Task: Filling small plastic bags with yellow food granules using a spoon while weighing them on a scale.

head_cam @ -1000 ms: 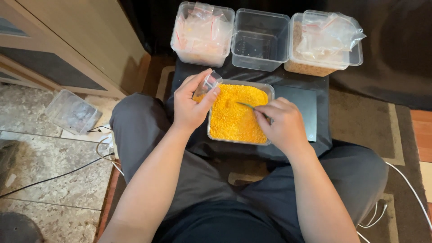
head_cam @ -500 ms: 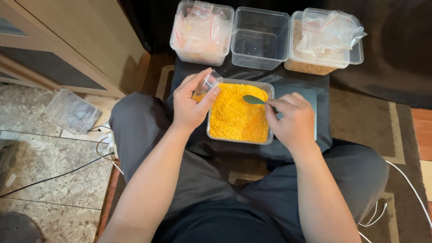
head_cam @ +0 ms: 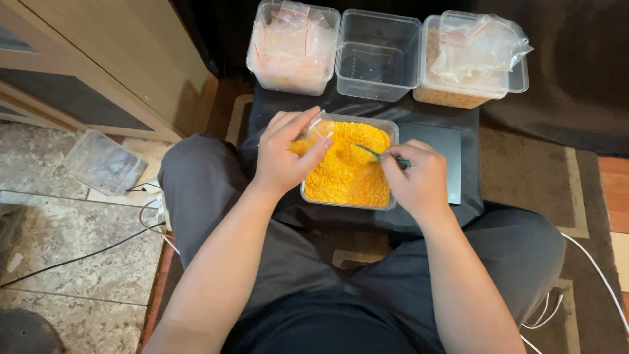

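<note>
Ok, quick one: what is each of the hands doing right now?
Left hand: closed on a small clear bag over the tub of orange grains.
Right hand: closed on a green spoon.

We see a small clear bag [head_cam: 319, 131] held tilted over a clear tub [head_cam: 391, 128] of orange grains [head_cam: 347, 177]. A thin green scoop [head_cam: 379, 155] points into the grains.

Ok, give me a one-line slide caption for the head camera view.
Left hand holds a small clear bag over a tub of orange grains while right hand wields a green scoop.
</note>
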